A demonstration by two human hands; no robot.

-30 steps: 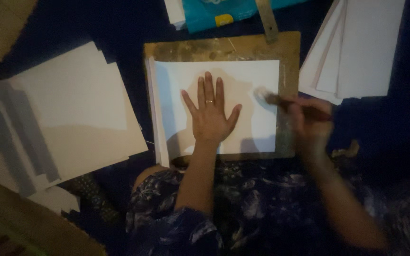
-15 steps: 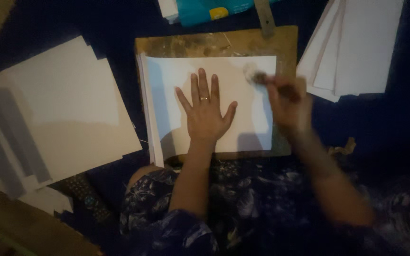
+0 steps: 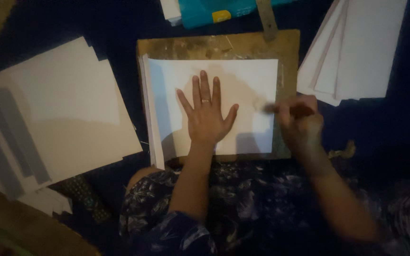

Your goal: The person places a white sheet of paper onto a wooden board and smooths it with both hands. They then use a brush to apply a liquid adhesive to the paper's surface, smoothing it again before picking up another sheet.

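Nearest the camera lies the person's lap in dark flower-printed cloth [image 3: 243, 199], just below the worn wooden board [image 3: 288, 47] that everything centres on. On the board lies a white paper sheet [image 3: 247, 76], the top of a thin stack whose edges show along the board's left side. The left hand [image 3: 206, 114] lies flat on the middle of the sheet, fingers spread wide, a ring on one finger, gripping nothing and only pressing the paper down. The right hand [image 3: 300, 121] sits at the board's right edge, fingers curled closed around a small brush [image 3: 274, 108] whose blurred tip touches the sheet's right margin. Left of the board lies a big pile of white sheets [image 3: 62, 114]; right of it, another fanned pile [image 3: 357, 47]. Beyond the board's far edge sit a teal box [image 3: 205, 12] and a metal ruler [image 3: 266, 19]. If the flat palm eases off, the top sheet could likely slide under the brush, and a stroke running past the margin would smear the board.
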